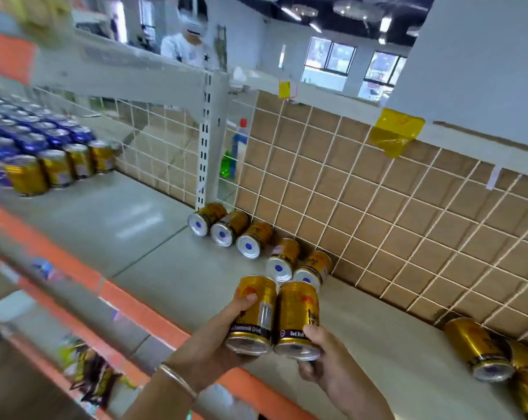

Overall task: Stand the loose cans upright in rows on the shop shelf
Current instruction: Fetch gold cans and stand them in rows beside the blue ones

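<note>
My left hand (217, 338) grips one gold can (253, 313) and my right hand (326, 356) grips a second gold can (297, 319); the two cans touch side by side above the grey shelf (141, 225). Just beyond them, several gold cans (247, 237) lie on their sides along the wire mesh back, silver bottoms toward me. More fallen gold cans (480, 350) lie at the far right. At the left, a row of gold cans (56, 168) stands upright in front of blue cans (29, 128).
A white upright post (208, 140) splits the wire grid back (377, 213). The shelf's orange front edge (135, 310) runs diagonally below my hands. Snack packets (90, 371) sit on the shelf below. A person in white stands behind the shelving (187, 47).
</note>
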Demonstrator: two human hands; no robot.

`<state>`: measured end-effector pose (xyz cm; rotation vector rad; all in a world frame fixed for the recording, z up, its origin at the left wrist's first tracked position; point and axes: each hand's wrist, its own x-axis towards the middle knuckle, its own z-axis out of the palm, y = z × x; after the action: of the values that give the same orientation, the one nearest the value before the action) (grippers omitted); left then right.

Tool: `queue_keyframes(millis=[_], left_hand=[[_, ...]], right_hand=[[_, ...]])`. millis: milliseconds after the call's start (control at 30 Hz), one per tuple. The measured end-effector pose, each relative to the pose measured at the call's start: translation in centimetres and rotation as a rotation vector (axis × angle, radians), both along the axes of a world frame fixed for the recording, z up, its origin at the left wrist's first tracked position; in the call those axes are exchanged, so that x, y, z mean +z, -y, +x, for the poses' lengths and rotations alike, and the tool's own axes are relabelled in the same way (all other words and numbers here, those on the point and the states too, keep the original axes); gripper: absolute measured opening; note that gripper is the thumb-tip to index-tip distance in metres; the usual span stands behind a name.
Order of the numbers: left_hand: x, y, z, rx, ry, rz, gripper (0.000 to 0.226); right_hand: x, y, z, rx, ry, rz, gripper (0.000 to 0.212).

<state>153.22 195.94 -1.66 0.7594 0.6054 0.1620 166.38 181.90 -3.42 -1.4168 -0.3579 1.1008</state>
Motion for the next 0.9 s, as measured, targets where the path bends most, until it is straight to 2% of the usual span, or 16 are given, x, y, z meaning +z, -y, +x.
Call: queue_keyframes(millis=[67, 167, 300, 400, 567, 633, 733, 800, 833, 867, 900], left_hand=[[0.5, -1.4, -2.5, 0.049, -0.011, -0.001, 0.032], [0.7, -3.7, -6.5, 0.153, -0.018, -0.048, 0.038], [1.1, -6.7, -12.7, 0.261, 0.05, -0.16, 0.039], [1.3, -9.0, -17.5, 0.304, 0.052, -0.216, 0.047], [0.7, -13.2, -24.5, 0.328, 0.022, -0.105, 0.049], [0.4, -14.7, -26.4, 0.324, 0.036, -0.114, 0.049], [-0.3, -17.1, -28.2, 0.329, 0.084, -0.092, 0.041], [-0.8, -18.5, -29.1, 0.386, 0.039, 0.031, 0.032], [-1.4, -19.4, -29.1, 0.402, 0.007, 0.087, 0.039], [-1.6, -20.4, -29.1, 0.446, 0.054, -0.013, 0.056], [-2.0, -21.7, -28.7, 0.44, 0.049, -0.101, 0.061]], right_hand=[[0.1, -2.2, -2.1, 0.027, -0.034, 0.006, 0.051], [0.1, -4.9, -5.6, 0.069, -0.055, -0.01, 0.026], [-0.3, -9.0, -11.3, 0.129, -0.106, 0.0, 0.053], [-0.1, -12.2, -15.7, 0.138, -0.115, 0.061, 0.041], [1.2, -16.9, -22.2, 0.171, -0.192, 0.146, 0.024], [1.3, -18.8, -24.3, 0.192, -0.172, 0.129, 0.031], [0.5, -21.3, -25.9, 0.188, -0.139, 0.106, 0.03], [1.5, -22.9, -27.0, 0.166, -0.113, 0.096, 0.029], [1.6, -23.9, -27.1, 0.14, -0.122, 0.102, 0.026], [1.7, -24.9, -27.1, 0.12, -0.131, 0.104, 0.024], [1.6, -26.0, -27.1, 0.12, -0.137, 0.097, 0.02]])
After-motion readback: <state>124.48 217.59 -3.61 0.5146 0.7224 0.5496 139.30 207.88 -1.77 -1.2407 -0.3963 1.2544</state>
